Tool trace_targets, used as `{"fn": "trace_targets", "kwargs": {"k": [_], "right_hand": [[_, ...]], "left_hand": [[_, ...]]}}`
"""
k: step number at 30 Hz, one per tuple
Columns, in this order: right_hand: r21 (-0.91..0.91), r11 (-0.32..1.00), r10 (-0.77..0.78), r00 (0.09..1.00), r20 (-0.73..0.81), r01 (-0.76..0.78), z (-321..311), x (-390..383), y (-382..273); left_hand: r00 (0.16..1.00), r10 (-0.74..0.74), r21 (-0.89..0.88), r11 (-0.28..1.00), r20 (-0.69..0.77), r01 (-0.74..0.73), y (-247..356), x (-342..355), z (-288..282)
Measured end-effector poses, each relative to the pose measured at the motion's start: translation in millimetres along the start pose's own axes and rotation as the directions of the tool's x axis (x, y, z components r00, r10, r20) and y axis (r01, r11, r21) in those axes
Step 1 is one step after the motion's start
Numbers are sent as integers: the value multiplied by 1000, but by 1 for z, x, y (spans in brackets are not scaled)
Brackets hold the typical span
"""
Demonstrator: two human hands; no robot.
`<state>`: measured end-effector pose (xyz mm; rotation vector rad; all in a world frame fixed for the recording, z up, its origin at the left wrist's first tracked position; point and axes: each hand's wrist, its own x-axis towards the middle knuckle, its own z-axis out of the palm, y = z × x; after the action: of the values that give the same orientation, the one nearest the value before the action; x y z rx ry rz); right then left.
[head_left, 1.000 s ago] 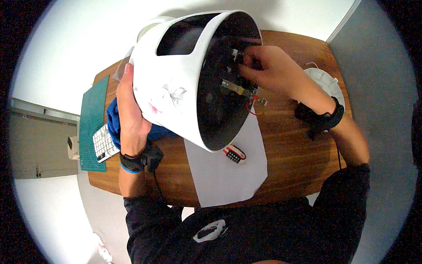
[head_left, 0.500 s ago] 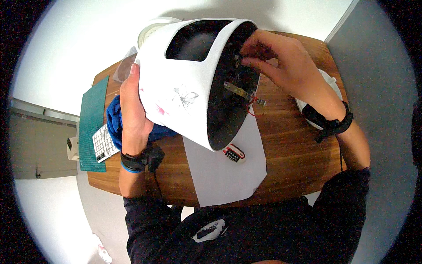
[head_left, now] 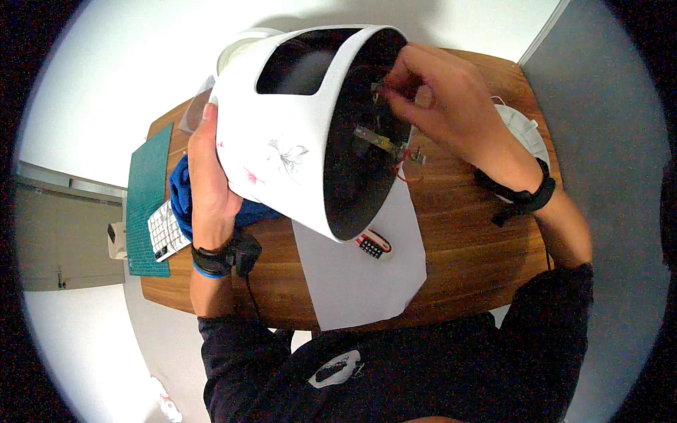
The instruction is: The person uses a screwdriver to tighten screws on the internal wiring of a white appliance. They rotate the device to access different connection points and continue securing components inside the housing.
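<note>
My left hand [head_left: 211,166] grips the side of a white, tapered appliance housing [head_left: 243,151] printed with grey and pink flowers. The housing lies tilted, its wide dark open end facing right and a dark window on its upper side. At the upper edge of that opening, my right hand [head_left: 441,102] has thumb and fingers pinched together by a small metallic part [head_left: 376,90]. What the fingertips hold is hard to make out. Below them, a small strip-like electronic part [head_left: 374,137] with thin red wires [head_left: 409,173] sticks out of the opening.
White paper [head_left: 360,289] lies on the wooden table [head_left: 469,275], with a red-and-black tool [head_left: 373,243] on it. Blue cloth [head_left: 182,194], a white keypad-like object [head_left: 169,229] and a green cutting mat [head_left: 148,169] are at left. A round white part [head_left: 522,130] lies at right.
The housing has shifted slightly left, together with my left hand. My right hand has also moved a little left, still pinching at the opening, and the wired part has moved with the housing.
</note>
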<state>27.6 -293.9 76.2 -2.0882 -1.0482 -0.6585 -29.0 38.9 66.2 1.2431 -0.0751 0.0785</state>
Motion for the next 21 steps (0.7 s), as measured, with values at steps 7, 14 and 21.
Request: {"fn": "trace_targets", "kwargs": {"k": [7, 14, 21], "right_hand": [[-57, 998, -16, 998, -57, 12, 1, 8, -5], [-110, 994, -24, 999, -36, 20, 1, 3, -12], [160, 969, 176, 981, 82, -187, -13, 0, -2]], "left_hand": [[1000, 10, -20, 1000, -1, -10, 2, -1, -2], [999, 15, -38, 999, 50, -13, -1, 1, 1], [1000, 16, -24, 1000, 5, -16, 2, -2, 3]]}}
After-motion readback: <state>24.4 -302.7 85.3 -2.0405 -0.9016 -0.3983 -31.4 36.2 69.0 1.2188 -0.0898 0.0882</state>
